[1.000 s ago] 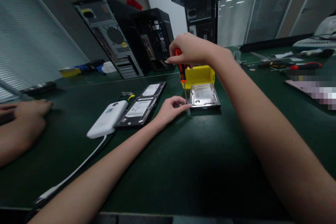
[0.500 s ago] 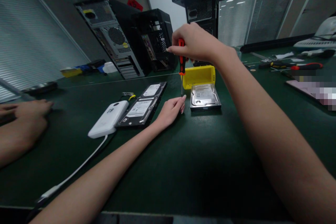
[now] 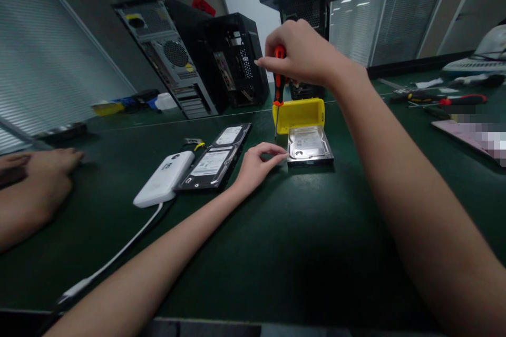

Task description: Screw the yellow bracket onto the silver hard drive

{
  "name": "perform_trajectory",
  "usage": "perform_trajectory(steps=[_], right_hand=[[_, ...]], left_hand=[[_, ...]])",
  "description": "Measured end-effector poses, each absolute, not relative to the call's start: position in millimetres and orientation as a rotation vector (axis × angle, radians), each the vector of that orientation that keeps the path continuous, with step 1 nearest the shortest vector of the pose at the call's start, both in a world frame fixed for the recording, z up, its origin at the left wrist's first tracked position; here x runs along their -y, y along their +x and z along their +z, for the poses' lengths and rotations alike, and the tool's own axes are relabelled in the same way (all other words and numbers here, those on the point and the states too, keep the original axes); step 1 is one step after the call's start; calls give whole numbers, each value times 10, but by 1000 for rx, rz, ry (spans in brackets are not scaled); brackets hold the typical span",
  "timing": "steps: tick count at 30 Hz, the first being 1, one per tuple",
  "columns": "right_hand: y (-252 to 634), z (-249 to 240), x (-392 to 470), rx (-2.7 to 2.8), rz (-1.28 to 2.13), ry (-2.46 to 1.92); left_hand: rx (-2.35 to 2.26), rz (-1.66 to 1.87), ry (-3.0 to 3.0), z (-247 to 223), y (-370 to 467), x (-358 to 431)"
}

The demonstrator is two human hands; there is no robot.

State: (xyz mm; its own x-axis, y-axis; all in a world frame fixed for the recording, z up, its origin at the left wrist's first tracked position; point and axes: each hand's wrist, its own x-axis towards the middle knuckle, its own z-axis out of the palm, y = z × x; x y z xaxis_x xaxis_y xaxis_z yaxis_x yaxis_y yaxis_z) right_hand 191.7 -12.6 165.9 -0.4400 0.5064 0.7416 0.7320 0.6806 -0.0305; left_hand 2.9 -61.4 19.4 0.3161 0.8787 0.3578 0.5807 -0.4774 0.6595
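Note:
In my raised right hand (image 3: 304, 52) is a red and black screwdriver (image 3: 279, 76), held upright with its shaft pointing down. The screwdriver's tip is just left of a silver hard drive (image 3: 310, 145), which lies flat with its label up. My left hand (image 3: 259, 163) rests low on the table, thumb and fingertips brought together at the drive's front left corner. Anything pinched there is too small to make out. Right behind the drive stands an open yellow case (image 3: 302, 115). Two more hard drives (image 3: 211, 162) lie left of my left hand.
A white power bank (image 3: 164, 179) with a cable lies to the left. Computer cases (image 3: 190, 58) stand at the back. Another person's hands (image 3: 43, 174) are at the left edge. Pliers (image 3: 462, 100) and a pink tablet-like thing (image 3: 458, 134) lie on the right.
My right hand and the screwdriver have risen slightly and shifted right. My left fingertips have moved right, from beside the screwdriver's tip to the drive's corner.

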Motion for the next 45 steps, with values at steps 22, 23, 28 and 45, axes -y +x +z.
perform_trajectory(steps=[22, 23, 28, 45], right_hand=[[1926, 1723, 212, 2217, -230, -961], [1929, 1721, 213, 2202, -224, -949], [1940, 1716, 193, 2229, -215, -959], [1953, 1702, 212, 2187, -233, -938]], left_hand=[[-1269, 547, 2521, 338, -189, 504], [-1271, 554, 2526, 329, -178, 509], [-1366, 622, 2506, 305, -201, 483], [-1226, 478, 2495, 367, -267, 425]])
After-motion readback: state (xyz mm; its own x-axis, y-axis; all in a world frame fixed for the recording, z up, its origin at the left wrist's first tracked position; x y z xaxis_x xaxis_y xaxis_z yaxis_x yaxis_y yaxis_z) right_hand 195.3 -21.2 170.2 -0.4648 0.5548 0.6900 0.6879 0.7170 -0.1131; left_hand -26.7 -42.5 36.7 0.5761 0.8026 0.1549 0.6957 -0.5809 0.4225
